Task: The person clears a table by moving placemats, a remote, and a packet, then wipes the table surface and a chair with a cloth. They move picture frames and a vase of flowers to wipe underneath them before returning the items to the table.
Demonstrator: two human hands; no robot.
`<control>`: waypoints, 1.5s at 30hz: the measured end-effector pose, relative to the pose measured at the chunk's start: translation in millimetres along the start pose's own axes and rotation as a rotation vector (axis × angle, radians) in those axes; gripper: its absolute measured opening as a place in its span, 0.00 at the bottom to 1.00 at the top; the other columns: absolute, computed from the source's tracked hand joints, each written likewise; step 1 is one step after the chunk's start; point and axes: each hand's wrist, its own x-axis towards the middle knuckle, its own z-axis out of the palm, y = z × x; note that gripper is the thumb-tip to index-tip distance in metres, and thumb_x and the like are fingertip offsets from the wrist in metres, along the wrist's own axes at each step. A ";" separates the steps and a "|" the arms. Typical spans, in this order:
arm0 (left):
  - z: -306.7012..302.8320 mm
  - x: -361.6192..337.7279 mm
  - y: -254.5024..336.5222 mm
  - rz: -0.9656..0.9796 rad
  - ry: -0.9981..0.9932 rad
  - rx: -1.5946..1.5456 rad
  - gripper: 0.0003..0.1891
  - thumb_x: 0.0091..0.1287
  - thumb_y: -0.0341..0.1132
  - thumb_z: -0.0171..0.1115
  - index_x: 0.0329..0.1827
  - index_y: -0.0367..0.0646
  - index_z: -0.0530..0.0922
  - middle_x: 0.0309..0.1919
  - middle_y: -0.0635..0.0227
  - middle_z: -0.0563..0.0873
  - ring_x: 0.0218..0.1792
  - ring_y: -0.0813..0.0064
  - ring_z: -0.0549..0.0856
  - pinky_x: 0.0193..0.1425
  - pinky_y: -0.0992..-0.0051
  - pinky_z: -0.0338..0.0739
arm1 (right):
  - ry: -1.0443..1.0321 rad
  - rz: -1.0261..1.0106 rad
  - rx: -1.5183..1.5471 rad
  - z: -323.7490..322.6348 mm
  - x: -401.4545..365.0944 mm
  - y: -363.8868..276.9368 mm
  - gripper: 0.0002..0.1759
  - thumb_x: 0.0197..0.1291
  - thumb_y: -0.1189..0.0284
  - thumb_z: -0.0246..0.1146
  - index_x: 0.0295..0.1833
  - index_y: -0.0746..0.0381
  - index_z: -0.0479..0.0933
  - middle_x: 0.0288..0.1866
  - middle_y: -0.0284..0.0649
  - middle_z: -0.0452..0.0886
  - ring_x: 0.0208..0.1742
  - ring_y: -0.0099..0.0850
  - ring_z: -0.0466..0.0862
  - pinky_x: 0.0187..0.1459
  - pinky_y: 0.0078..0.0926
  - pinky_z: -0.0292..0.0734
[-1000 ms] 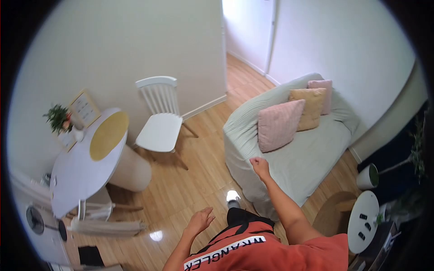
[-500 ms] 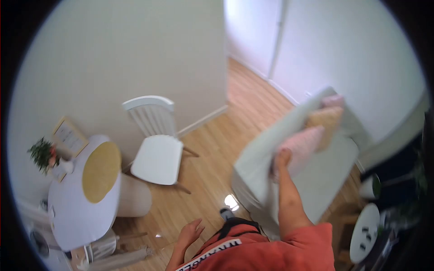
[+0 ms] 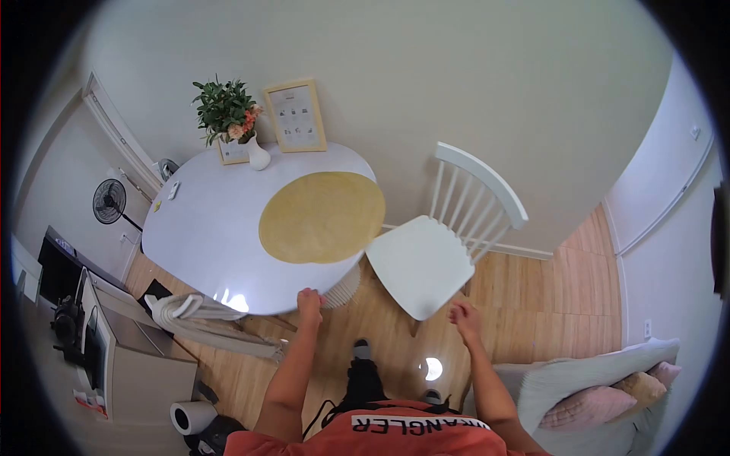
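Note:
My left hand [image 3: 309, 305] is at the front edge of the white table [image 3: 205, 228], its fingers curled in with nothing showing in them. On the table's right side lies a round yellow placemat [image 3: 323, 216]. My right hand [image 3: 465, 319] hangs in the air with loosely bent fingers and holds nothing. It is nearest to the white chair [image 3: 422, 262], just off the front right of its seat. The chair's slatted back stands toward the wall.
A white vase [image 3: 258, 156] with flowers and a framed sheet [image 3: 296, 118] stand at the table's back. A second chair [image 3: 213, 319] with a draped cloth is at the front left. The sofa [image 3: 578, 380] with pink cushions [image 3: 589, 408] is at the lower right. A fan [image 3: 110, 201] stands far left.
My view has swung left from the sofa to the table. My right hand has let go of the pink cushion; my left hand has come to the table edge, its fingers more curled.

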 end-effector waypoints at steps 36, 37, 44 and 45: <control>30.1 150.1 47.0 -0.065 0.271 -0.099 0.17 0.69 0.36 0.58 0.55 0.33 0.70 0.42 0.58 0.82 0.40 0.69 0.83 0.35 0.72 0.81 | -0.069 0.432 0.633 290.6 175.1 -83.3 0.21 0.67 0.57 0.57 0.55 0.63 0.67 0.49 0.44 0.78 0.42 0.36 0.83 0.37 0.36 0.82; 29.7 148.1 48.5 -0.034 0.256 0.189 0.19 0.69 0.39 0.60 0.54 0.35 0.70 0.40 0.59 0.82 0.37 0.68 0.84 0.34 0.70 0.82 | -0.087 0.438 0.628 295.5 171.7 -84.3 0.21 0.67 0.57 0.57 0.55 0.63 0.67 0.49 0.44 0.78 0.42 0.36 0.83 0.37 0.36 0.82; -0.7 95.4 101.6 -0.704 -0.106 0.079 0.25 0.66 0.52 0.60 0.50 0.35 0.72 0.43 0.46 0.82 0.44 0.54 0.85 0.40 0.61 0.85 | -0.084 0.280 0.528 329.6 166.4 -78.2 0.27 0.59 0.86 0.50 0.60 0.50 0.58 0.57 0.45 0.70 0.49 0.42 0.80 0.30 0.37 0.85; -8.0 103.2 90.2 -0.660 -0.164 -0.170 0.28 0.66 0.53 0.60 0.51 0.33 0.72 0.45 0.46 0.82 0.45 0.54 0.85 0.42 0.61 0.84 | -0.108 0.284 0.531 338.7 155.4 -92.3 0.27 0.59 0.86 0.50 0.60 0.50 0.58 0.57 0.45 0.70 0.49 0.42 0.80 0.30 0.37 0.85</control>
